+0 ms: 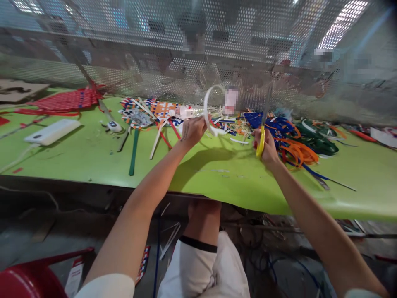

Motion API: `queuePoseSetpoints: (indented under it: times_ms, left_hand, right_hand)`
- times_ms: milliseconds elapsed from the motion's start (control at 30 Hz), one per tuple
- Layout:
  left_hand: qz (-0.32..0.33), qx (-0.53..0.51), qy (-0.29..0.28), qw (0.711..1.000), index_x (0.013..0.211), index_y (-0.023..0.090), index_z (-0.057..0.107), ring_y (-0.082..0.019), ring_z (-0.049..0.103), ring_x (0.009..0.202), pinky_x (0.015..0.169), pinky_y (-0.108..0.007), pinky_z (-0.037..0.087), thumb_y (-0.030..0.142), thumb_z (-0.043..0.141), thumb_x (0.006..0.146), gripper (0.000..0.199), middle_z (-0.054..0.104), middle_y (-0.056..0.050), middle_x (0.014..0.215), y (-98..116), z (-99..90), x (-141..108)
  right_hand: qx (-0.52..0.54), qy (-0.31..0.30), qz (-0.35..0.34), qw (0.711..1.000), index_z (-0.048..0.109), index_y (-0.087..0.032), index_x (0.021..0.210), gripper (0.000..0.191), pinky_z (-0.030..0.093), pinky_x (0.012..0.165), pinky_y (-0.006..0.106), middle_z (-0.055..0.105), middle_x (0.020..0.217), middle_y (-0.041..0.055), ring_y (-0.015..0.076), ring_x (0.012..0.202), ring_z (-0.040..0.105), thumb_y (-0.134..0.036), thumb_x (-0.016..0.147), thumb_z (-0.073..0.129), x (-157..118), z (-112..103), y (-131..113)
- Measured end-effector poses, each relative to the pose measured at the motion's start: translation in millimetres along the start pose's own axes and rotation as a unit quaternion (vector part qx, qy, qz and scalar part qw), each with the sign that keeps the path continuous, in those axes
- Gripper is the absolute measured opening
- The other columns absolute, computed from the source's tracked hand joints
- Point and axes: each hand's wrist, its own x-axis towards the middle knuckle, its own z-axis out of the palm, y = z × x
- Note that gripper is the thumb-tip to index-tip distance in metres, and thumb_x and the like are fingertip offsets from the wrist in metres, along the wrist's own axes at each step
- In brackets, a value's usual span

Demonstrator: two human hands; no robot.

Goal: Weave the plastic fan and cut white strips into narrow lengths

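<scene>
My left hand [196, 129] is closed on a white strip [207, 106], which curls up in a loop and bends back down toward the table. In my right hand [267, 145] are scissors with yellow handles [261, 142], their blades pointing up and away. The two hands are apart, both just above the green table [217, 182]. Behind them lie cut strip scraps and a clear bottle [189, 111] on its side. A blue woven piece [256, 118] lies just beyond my right hand.
Orange strip coils [299, 152] and a dark green bundle [319, 138] lie at right. At left are a white power bank [52, 131], a red woven piece [68, 99] and a green strip [134, 153]. A perforated metal screen [124, 54] stands behind; a red stool [27, 283] is lower left.
</scene>
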Motion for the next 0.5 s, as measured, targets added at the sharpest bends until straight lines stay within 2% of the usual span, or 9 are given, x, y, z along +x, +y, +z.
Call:
queuePoseSetpoints:
  times_ms: [100, 233, 367, 500]
  left_hand:
    - [0.004, 0.035, 0.024, 0.999, 0.11, 0.025, 0.079, -0.026, 0.071, 0.083, 0.069, -0.036, 0.044, 0.052, 0.046, 0.114, 0.043, 0.079, -0.013, 0.092, 3, -6.3, 0]
    - [-0.03, 0.034, 0.049, 0.998, 0.112, 0.025, 0.077, -0.024, 0.072, 0.08, 0.069, -0.035, 0.045, 0.049, 0.04, 0.116, 0.044, 0.079, -0.011, 0.093, 6, -6.2, 0]
    - [-0.056, -0.057, 0.067, 0.995, 0.11, 0.025, 0.074, -0.024, 0.073, 0.088, 0.078, -0.036, 0.051, 0.056, 0.039, 0.116, 0.047, 0.075, -0.009, 0.094, 6, -0.6, 3]
    - [-0.071, -0.166, 0.037, 0.983, 0.103, 0.024, 0.072, -0.024, 0.068, 0.088, 0.083, -0.039, 0.054, 0.064, 0.043, 0.113, 0.051, 0.068, -0.008, 0.091, 6, 7.6, 10]
  right_hand:
    - [0.109, 0.0, -0.016, 0.994, 0.059, -0.033, 0.111, 0.072, 0.054, 0.064, 0.039, 0.07, 0.11, 0.0078, 0.0233, 0.08, 0.066, -0.097, 0.08, 0.057, 21, 25, -16]
    - [0.114, -0.025, -0.05, 0.992, 0.058, -0.03, 0.113, 0.067, 0.052, 0.068, 0.038, 0.066, 0.102, 0.0045, 0.0201, 0.076, 0.059, -0.087, 0.08, 0.07, 32, 51, -20]
    - [0.039, -0.052, -0.037, 0.997, 0.056, -0.027, 0.101, 0.059, 0.051, 0.073, 0.036, 0.06, 0.092, -0.0003, 0.0168, 0.075, 0.054, -0.07, 0.072, 0.085, 30, 50, -7]
    - [0.003, -0.086, -0.009, 0.996, 0.058, -0.024, 0.086, 0.051, 0.05, 0.068, 0.036, 0.06, 0.081, 0.0013, 0.0184, 0.073, 0.056, -0.067, 0.074, 0.083, 24, 36, -3]
